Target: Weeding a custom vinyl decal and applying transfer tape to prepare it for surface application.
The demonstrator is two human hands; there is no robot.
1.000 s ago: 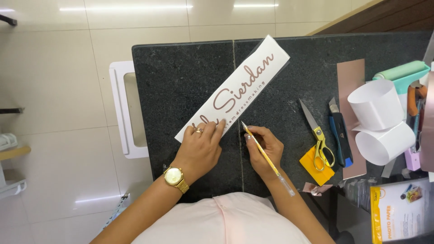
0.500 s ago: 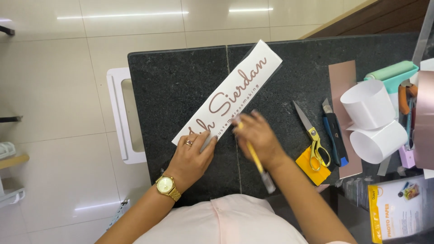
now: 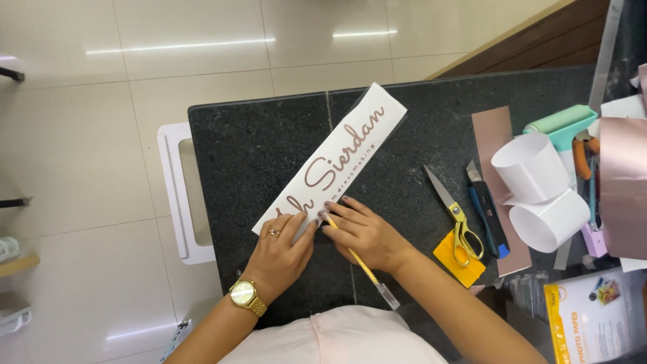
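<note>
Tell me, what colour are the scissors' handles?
Yellow. The scissors lie on the dark counter, shown in the head view.

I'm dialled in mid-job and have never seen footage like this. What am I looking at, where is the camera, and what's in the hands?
There is no machine here: these are a person's two bare hands, filmed by one camera worn on their head, looking straight down.

The surface is a dark stone worktop. On it lies a long white strip bearing rose-gold script lettering.

The left hand, with a ring and a gold watch, presses flat on the near end of the strip. The right hand holds a thin yellow-handled tool, its tip at the strip's edge by the left fingers.

To the right lie yellow-handled scissors, a blue utility knife, a yellow square, two white paper rolls and a mint green roller.
</note>
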